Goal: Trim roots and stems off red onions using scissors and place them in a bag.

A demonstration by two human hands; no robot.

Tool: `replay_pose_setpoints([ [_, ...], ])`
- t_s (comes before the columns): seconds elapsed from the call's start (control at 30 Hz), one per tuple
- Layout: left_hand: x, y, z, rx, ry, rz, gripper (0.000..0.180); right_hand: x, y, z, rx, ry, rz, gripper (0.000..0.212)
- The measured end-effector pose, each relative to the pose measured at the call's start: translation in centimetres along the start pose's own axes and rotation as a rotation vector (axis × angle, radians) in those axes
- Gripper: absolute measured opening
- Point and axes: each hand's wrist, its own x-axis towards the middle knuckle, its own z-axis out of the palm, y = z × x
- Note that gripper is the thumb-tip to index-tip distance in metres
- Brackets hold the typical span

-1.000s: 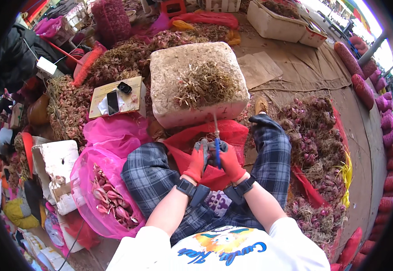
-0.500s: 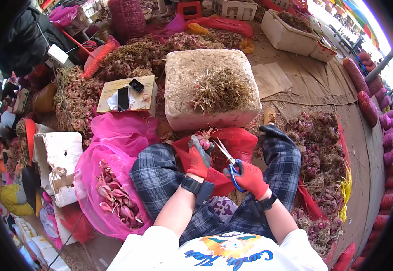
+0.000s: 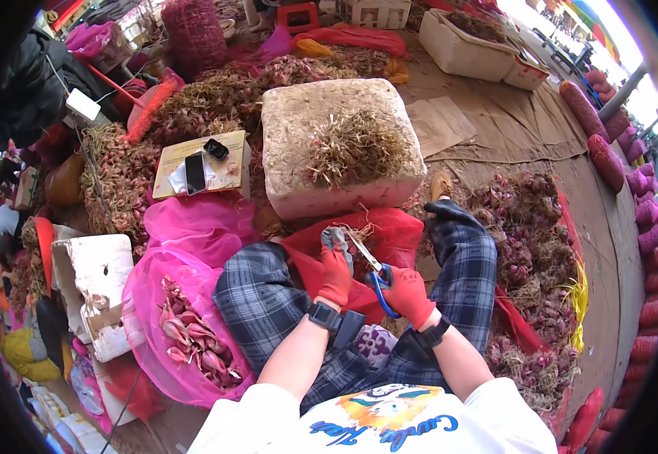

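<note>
I sit with plaid trousers, a red mesh cloth (image 3: 401, 231) over my lap. My left hand (image 3: 336, 268), in a red glove, pinches a shallot with a tuft of dry roots (image 3: 353, 231) at its fingertips. My right hand (image 3: 407, 295), also red-gloved, grips blue-handled scissors (image 3: 374, 271) whose blades point up-left toward that shallot. Straight ahead stands a white foam block (image 3: 298, 151) with a heap of cut roots (image 3: 355, 147) on top.
A pink mesh bag (image 3: 170, 303) of trimmed shallots lies at my left knee. Untrimmed shallot piles (image 3: 529, 250) spread to my right and at far left (image 3: 121, 181). A cardboard box (image 3: 223, 175) carries a phone. White foam crates (image 3: 469, 34) and red sacks (image 3: 609, 163) stand beyond.
The scissors swung from upright at my hands down to the right, then angled up-left at the shallot. My left hand stayed over the red cloth holding the shallot.
</note>
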Motion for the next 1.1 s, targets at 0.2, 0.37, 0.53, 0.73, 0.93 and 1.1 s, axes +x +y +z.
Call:
replay_pose_setpoints([
  [0.2, 0.8, 5.3, -0.2, -0.72, -0.159, -0.675, 0.021, -0.6, 0.7, 0.0, 0.295, 0.019, -0.002, 0.04],
  [0.37, -0.1, 4.6, 0.1, -0.459, -0.178, -0.585, 0.025, -0.7, 1.0, 0.6, -0.054, 0.191, -0.103, 0.052],
  [0.53, 0.3, 3.1, -1.1, -0.617, -0.297, -0.542, 0.025, -0.3, 0.8, 1.0, -0.004, 0.086, -0.005, 0.045],
  [0.73, 1.2, 5.1, -0.5, -0.671, -0.224, -0.641, 0.021, -0.2, 2.8, 0.6, 0.071, -0.131, 0.128, 0.042],
  [0.93, 1.8, 7.5, -0.4, -0.943, -0.161, -0.725, 0.017, -0.4, 2.5, -1.3, 0.322, -0.126, 0.172, 0.048],
  [1.1, 2.7, 6.3, -1.8, -1.077, -0.157, -0.812, 0.021, -1.1, 2.4, 0.0, 0.028, 0.192, -0.018, 0.049],
])
